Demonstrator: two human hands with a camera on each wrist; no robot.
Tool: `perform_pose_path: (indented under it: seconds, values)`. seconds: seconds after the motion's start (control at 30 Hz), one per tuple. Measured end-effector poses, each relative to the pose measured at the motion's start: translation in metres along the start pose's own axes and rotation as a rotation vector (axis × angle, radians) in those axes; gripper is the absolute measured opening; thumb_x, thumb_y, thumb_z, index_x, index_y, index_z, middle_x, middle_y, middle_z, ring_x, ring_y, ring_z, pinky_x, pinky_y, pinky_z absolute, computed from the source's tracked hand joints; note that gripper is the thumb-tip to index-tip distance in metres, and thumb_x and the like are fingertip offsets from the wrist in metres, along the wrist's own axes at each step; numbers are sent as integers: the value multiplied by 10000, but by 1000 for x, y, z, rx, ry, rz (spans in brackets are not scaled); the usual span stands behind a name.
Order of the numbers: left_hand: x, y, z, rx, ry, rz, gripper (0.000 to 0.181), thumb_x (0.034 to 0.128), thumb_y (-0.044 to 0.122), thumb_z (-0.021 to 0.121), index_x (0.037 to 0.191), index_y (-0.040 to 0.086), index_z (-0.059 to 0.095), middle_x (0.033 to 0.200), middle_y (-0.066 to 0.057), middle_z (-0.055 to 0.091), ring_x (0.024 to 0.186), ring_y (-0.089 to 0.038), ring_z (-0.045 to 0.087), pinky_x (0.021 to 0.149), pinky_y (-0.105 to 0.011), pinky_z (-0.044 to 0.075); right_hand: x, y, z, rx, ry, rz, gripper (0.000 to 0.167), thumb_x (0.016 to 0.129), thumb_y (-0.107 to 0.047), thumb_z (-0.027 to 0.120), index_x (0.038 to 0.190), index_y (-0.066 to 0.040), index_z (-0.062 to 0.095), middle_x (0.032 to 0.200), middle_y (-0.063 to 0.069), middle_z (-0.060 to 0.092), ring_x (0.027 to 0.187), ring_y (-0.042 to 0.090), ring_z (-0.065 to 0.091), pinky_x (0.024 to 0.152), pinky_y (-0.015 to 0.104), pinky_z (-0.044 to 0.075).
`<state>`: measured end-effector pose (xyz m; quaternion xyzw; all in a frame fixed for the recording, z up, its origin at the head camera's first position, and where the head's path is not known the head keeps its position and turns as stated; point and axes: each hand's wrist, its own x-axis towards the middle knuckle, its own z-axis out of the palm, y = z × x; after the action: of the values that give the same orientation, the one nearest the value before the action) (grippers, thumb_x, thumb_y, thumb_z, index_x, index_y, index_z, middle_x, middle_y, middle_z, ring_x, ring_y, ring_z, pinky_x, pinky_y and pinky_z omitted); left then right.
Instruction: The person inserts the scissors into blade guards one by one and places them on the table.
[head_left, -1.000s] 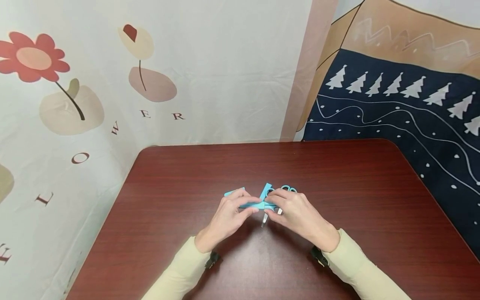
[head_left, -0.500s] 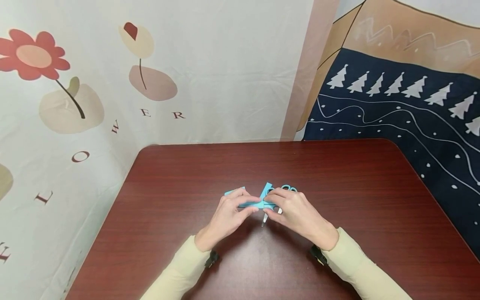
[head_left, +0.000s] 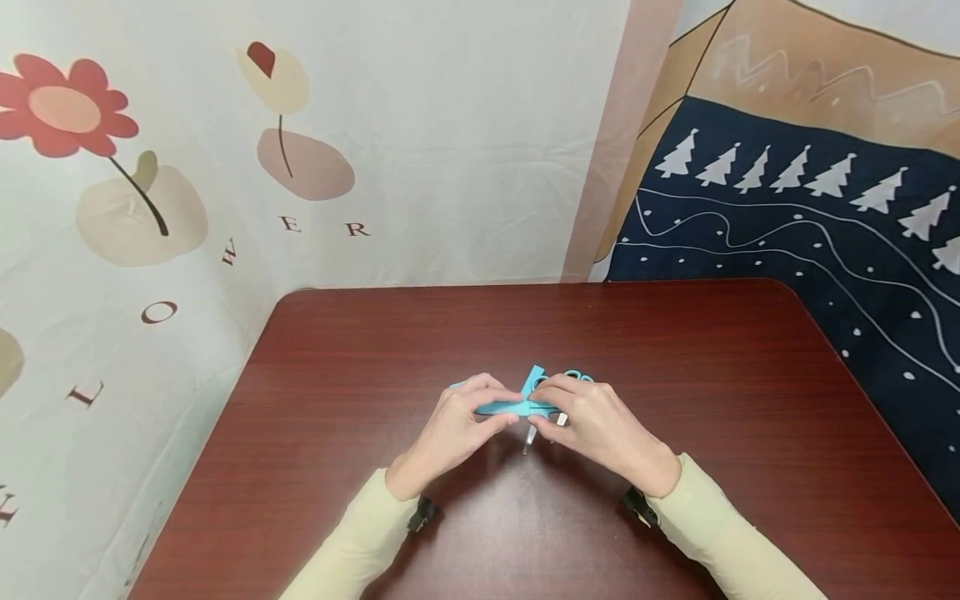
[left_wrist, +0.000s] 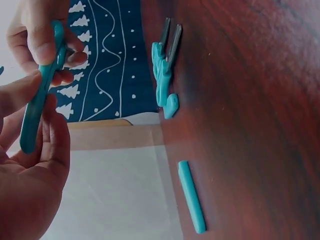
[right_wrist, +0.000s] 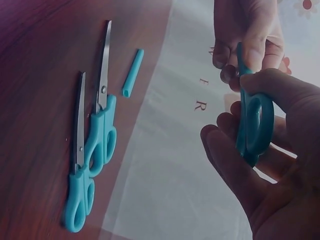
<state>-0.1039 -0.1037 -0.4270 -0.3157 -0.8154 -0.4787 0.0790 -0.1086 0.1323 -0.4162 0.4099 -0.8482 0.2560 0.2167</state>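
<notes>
Between the two hands, above the table, is a pair of blue-handled scissors [right_wrist: 260, 122] with a blue cover [head_left: 501, 408] over its blades. My left hand [head_left: 450, 425] pinches the cover between thumb and fingers. The handle end is gripped by my right hand [head_left: 603, 429], whose fingers partly hide the loops. In the right wrist view, two more scissors [right_wrist: 102, 125] [right_wrist: 77, 185] lie on the table with bare metal blades. One loose blue cover [left_wrist: 192, 197] lies apart from them; another [head_left: 534, 379] is beside the handles in the head view.
The dark red-brown table [head_left: 360, 350] has rounded far corners. Behind it hang a pale cloth [head_left: 450, 167] with flower prints and letters and a dark blue cloth [head_left: 750, 217] with white trees.
My left hand has shifted very slightly, and it now hides most of the loose cover behind it in the head view. Both grips look the same.
</notes>
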Motion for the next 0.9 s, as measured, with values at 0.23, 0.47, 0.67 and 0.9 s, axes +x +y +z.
perform_pose_path:
  seconds: [0.23, 0.47, 0.67, 0.9]
  values:
    - [-1, -2, -4, 46, 2, -19, 271, 857, 98, 857, 1121, 84, 799, 1030, 42, 695, 931, -106, 661, 733, -236, 577, -2, 1, -3, -25, -10, 36, 229, 809, -150, 879, 1000, -97, 764, 975, -10, 729, 678, 80, 637, 577, 215, 532]
    - [-4, -10, -13, 78, 27, -40, 397, 850, 169, 875, 1228, 124, 763, 1206, 55, 708, 1157, -148, 658, 945, -389, 550, -4, 6, -10, -35, -49, 122, 244, 815, -171, 894, 1025, -113, 784, 1011, -28, 731, 707, 73, 650, 603, 233, 547]
    - [-8, -13, -25, 83, 42, -71, 518, 868, 207, 858, 1356, 164, 690, 1396, 35, 633, 1292, -158, 597, 1030, -419, 500, -7, 18, -12, -57, -50, 164, 293, 824, -209, 898, 1072, -98, 790, 1067, -9, 734, 856, 113, 702, 705, 323, 604]
    - [-14, -17, -37, 87, 36, -129, 624, 885, 262, 828, 1460, 194, 593, 1492, -13, 557, 1383, -172, 515, 1100, -487, 434, -4, 35, -17, -68, -87, 222, 292, 832, -221, 895, 1081, -100, 803, 1163, 50, 691, 1049, 234, 642, 769, 388, 595]
